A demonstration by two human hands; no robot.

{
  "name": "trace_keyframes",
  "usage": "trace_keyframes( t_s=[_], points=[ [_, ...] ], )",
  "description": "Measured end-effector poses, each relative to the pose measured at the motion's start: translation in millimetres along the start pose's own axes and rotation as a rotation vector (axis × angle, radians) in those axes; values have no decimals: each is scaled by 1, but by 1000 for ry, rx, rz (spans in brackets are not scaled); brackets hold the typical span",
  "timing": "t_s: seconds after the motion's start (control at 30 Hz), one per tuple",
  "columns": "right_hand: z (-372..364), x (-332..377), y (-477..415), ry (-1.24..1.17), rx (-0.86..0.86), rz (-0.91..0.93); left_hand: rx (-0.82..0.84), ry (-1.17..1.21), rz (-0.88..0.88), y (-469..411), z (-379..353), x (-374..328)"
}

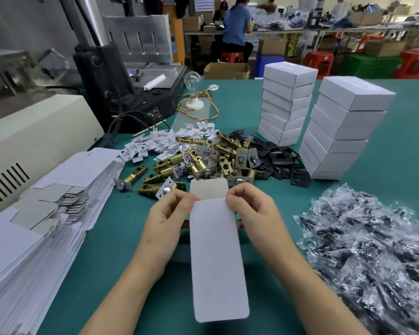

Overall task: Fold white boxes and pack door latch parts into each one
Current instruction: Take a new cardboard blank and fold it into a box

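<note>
A white cardboard box [215, 252] is held between my hands above the green table [111, 250], its grey-lined end flap standing up at the far end. My left hand [166, 223] grips its left edge near the top, fingers curled round it. On the opposite edge my right hand [254, 213] pinches the top right corner. Beyond the box lies a heap of brass door latches [203, 160] with silver faceplates, black strike plates [283, 158] and small white folded inserts [160, 141].
A pile of flat white box blanks [41, 223] lies at the left. Clear bags of black screws [370, 247] cover the right. Two stacks of closed white boxes [341, 126] stand at the back right. A machine [121, 76] and a bulb [192, 93] stand behind.
</note>
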State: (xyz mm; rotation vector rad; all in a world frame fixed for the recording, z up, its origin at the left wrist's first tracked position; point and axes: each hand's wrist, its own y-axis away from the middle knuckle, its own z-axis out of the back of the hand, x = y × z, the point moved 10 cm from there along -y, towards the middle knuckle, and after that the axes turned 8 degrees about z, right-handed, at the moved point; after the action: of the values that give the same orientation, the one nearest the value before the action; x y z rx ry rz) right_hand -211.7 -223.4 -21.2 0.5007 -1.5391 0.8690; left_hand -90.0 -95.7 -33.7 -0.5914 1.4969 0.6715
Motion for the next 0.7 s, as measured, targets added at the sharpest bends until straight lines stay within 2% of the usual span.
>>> trace_keyframes(
  t_s=[0.33, 0.7],
  points=[
    [3, -7, 0, 60, -18, -28, 1, 40, -38, 0, 5, -4],
    [2, -9, 3, 168, 4, -60, 20, -18, 89, -2, 4, 9]
  ],
)
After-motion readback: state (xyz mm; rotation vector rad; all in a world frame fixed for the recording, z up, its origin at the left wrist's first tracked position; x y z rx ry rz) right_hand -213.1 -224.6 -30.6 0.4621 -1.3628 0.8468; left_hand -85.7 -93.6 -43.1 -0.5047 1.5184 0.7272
